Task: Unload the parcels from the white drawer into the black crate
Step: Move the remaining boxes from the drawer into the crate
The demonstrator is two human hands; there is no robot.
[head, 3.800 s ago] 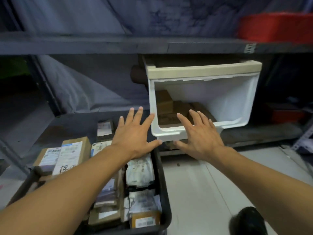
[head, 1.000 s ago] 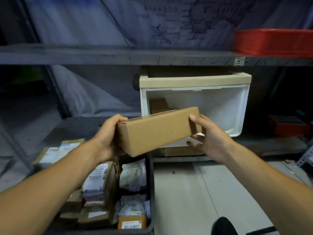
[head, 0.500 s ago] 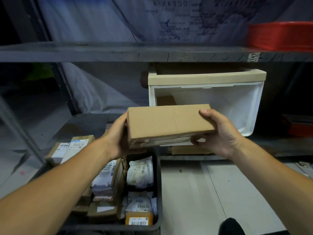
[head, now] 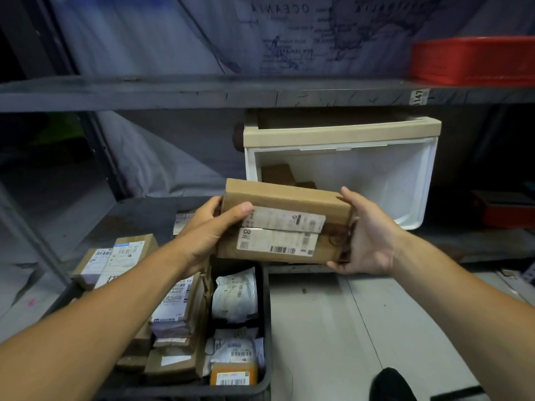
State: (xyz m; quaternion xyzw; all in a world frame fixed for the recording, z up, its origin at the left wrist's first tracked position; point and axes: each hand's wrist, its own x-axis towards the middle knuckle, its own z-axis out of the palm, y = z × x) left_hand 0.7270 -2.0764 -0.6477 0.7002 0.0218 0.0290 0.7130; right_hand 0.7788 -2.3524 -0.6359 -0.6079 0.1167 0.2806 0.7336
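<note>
Only the one head-cam view to go on, so here's how it looks from that angle: the black crate [head: 267, 328] down at lower left is already pretty stuffed — taped cardboard boxes standing on edge, a couple of white poly mailers [head: 235, 295], a small orange box [head: 234, 374] near the front corner — so I'd say most of the unloading is done. The white drawer [head: 405, 180] on the grey shelf is pulled out and mostly showing bare white wall, with what looks like two or three brown parcels [head: 278, 174] tucked in its back left corner, so a few trips are left by my guess. Right now one brown cardboard box [head: 285, 222] is in the air, in front of the drawer and over the far end of the crate, label side tipped toward the camera. The left hand [head: 208, 233] grips its left end, thumb curled over the front face right beside the upper shipping label, the other fingers wrapped round behind where I can't see them. The right hand [head: 367, 235] cups the right end — palm against the short side, thumb up on the top corner, fingertips [head: 335, 263] hooked under the bottom edge. So both hands are closed around the same box, one at each end, nothing loose. It isn't in the crate yet; open spots in there look tight, probably the far right side.
</note>
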